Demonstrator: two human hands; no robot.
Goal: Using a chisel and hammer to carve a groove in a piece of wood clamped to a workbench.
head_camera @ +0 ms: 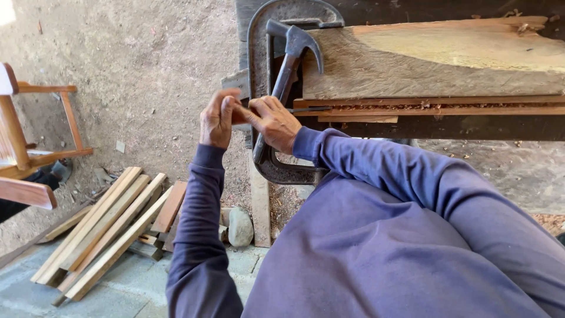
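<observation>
Dirt ground [141, 70] lies under a plank [435, 65] held by a clamp [265, 88]. Both hands, left [216, 121] and right [272, 122], pinch one small piece I cannot identify, beside a hammer [291, 56].

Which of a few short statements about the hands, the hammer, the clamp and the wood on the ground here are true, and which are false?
1. Both hands, the left hand and the right hand, meet beside the large grey metal C-clamp. True.
2. The steel claw hammer lies on the ground. False: it leans by the clamp against the rough wooden plank.
3. The pale wooden slats are piled on the ground at the left. True.
4. The sleeves are red. False: they are blue-purple.
5. A grey rounded stone lies near the slats. True.
</observation>
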